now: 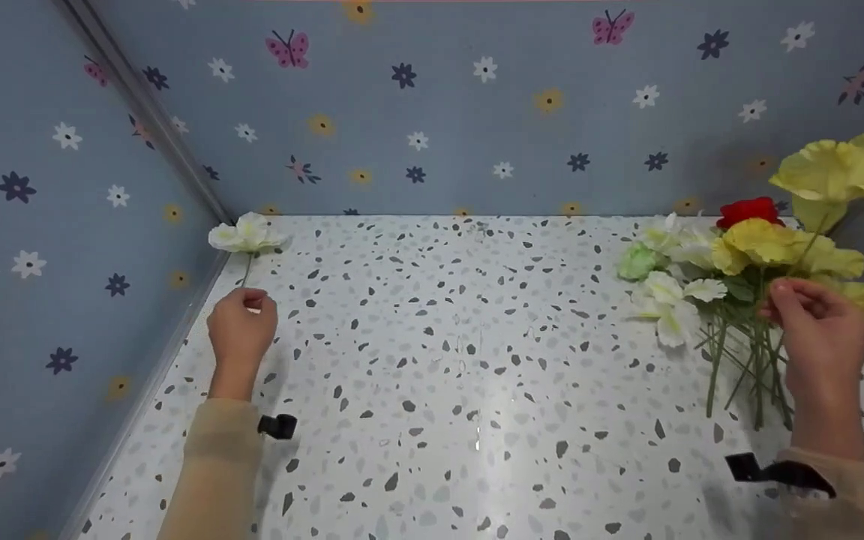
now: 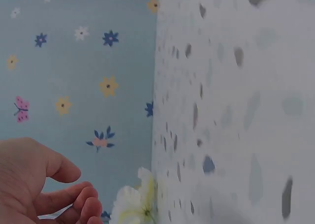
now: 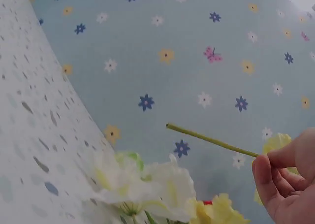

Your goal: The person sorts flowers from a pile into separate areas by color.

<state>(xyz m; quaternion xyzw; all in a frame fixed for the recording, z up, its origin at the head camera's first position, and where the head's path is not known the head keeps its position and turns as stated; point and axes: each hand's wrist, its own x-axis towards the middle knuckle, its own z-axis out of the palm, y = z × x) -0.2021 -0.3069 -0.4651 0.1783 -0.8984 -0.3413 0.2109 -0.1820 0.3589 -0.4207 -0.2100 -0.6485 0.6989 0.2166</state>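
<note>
At the back left corner lies a white flower (image 1: 248, 233) on a thin stem. My left hand (image 1: 242, 330) is just in front of it, covering the stem's lower end. In the left wrist view, the thumb and loosely bent fingers stand apart, with no stem seen between them. On the right, my right hand (image 1: 822, 330) pinches the stem of a yellow flower (image 1: 837, 176), raised above a pile. The cut end of its green stem (image 3: 211, 139) sticks out past the fingertips. Under it lie yellow flowers (image 1: 762, 244), a red flower (image 1: 750, 212) and white flowers (image 1: 668, 307).
A pale green flower (image 1: 640, 261) lies at the pile's left side, and several stems (image 1: 758, 375) point toward me. Patterned walls (image 1: 477, 112) stand behind and beside the speckled tabletop (image 1: 462, 337).
</note>
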